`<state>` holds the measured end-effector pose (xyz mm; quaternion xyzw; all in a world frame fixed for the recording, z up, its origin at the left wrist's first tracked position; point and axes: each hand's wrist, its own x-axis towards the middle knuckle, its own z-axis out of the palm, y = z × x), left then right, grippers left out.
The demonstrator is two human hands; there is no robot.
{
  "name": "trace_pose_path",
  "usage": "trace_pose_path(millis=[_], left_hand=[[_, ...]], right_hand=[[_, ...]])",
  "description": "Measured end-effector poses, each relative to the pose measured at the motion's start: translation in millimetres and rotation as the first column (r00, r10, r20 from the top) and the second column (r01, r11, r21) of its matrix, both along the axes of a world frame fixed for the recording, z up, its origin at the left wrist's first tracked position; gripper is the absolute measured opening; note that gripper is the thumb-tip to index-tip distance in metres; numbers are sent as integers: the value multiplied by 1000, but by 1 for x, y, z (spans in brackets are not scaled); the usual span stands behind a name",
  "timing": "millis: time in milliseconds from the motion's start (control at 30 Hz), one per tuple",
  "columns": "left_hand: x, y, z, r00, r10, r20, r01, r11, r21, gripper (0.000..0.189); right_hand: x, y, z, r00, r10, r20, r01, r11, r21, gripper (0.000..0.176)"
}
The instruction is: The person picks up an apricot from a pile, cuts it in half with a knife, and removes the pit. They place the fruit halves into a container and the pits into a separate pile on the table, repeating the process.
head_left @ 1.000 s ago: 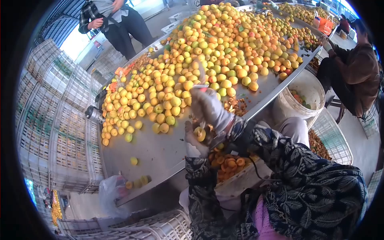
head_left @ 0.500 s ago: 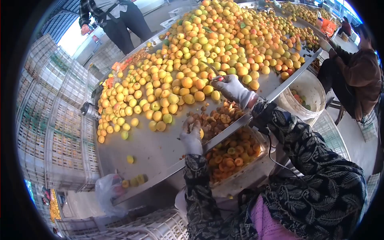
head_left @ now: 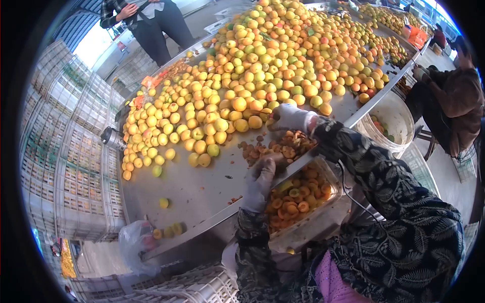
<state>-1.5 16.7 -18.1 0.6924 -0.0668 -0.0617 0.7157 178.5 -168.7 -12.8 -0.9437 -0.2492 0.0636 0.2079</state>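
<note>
My left hand (head_left: 260,183), in a pale glove with its bare fingertips stretched out, hangs over the table's near edge with nothing visible in it. Just below is a tub (head_left: 331,194) of apricot halves (head_left: 298,202), with a yellow-green piece (head_left: 285,186) on top. My right hand (head_left: 293,118), also gloved, is closed at the front of the apricot heap (head_left: 273,65). The knife seen in it earlier is hidden by the fingers now. Between my hands, a pile of brownish apricot scraps (head_left: 288,145) lies on the metal table (head_left: 202,182).
White crates (head_left: 83,151) are stacked at the left, and another crate (head_left: 202,290) stands below. A white bucket (head_left: 394,121) holds some fruit at the right. One seated person (head_left: 454,106) works beyond it; another person (head_left: 156,30) stands across the table. A clear plastic bag (head_left: 134,245) hangs at the table corner.
My left hand has moved right, over the tub, and the apricot piece at its fingers is gone from it. My right hand has dropped lower, its knife no longer showing. The standing person's arm has risen.
</note>
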Motion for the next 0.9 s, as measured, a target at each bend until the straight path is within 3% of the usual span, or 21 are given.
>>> trace_pose_path(millis=[33, 67, 100, 133, 167, 233, 267, 300, 367, 400, 467, 500, 567, 700, 800, 867, 900], left_hand=[[2, 1, -5, 990, 111, 84, -117, 991, 68, 40], [1, -4, -1, 989, 122, 82, -127, 990, 67, 40], [1, -13, 9, 956, 290, 44, -281, 948, -148, 44], [2, -17, 15, 899, 438, -23, -418, 840, -347, 49], [3, -13, 12, 897, 442, -17, -420, 839, -346, 49], [4, -5, 0, 920, 372, 122, -305, 876, -375, 52], [-2, -5, 1, 961, 273, 32, -221, 835, -505, 50], [-4, -3, 2, 962, 272, 34, -219, 838, -500, 50], [-7, 2, 10, 929, 367, -45, -333, 778, -532, 48], [-11, 5, 14, 928, 372, -39, -334, 779, -530, 48], [-19, 7, 37, 946, 266, -187, -317, 633, -706, 43], [-20, 11, 34, 945, 269, -186, -319, 631, -707, 43], [-18, 21, 23, 979, 85, -185, -202, 525, -827, 42], [-15, 29, 13, 994, -13, -106, -78, 585, -807, 43], [-15, 20, 13, 993, 8, -121, -100, 617, -780, 46], [-17, 13, 20, 961, 156, -226, -271, 676, -686, 41], [-17, 12, 16, 961, 157, -227, -272, 675, -686, 41]], right_hand=[[-14, 3, 14, 964, -15, -264, 72, 975, 208, 39], [-34, 7, 30, 859, 29, -511, 195, 905, 378, 36], [-62, 12, 57, 808, 131, -575, 235, 823, 517, 30], [-68, 16, 36, 732, 237, -639, 298, 732, 613, 32], [-80, 26, 37, 651, 351, -674, 372, 626, 685, 33], [-124, 26, 66, 639, 455, -620, 333, 563, 756, 36], [-128, 35, 55, 730, 503, -463, 218, 470, 855, 40], [-129, 38, 49, 836, 398, -377, 100, 565, 819, 44], [-131, 44, 42, 959, 249, -136, -54, 632, 773, 50], [-135, 42, 40, 958, 254, -131, -61, 629, 775, 50], [-150, 36, 59, 883, 374, -285, 94, 454, 886, 50], [-155, 32, 70, 882, 376, -285, 91, 455, 886, 50], [-162, 25, 87, 774, 516, -366, 91, 482, 871, 50], [-167, 28, 88, 829, 460, -318, 20, 544, 839, 46], [-168, 33, 82, 877, 410, -252, -40, 584, 811, 42], [-165, 35, 72, 916, 354, -187, -89, 636, 766, 40], [-166, 36, 69, 947, 299, -115, -130, 686, 716, 38]])
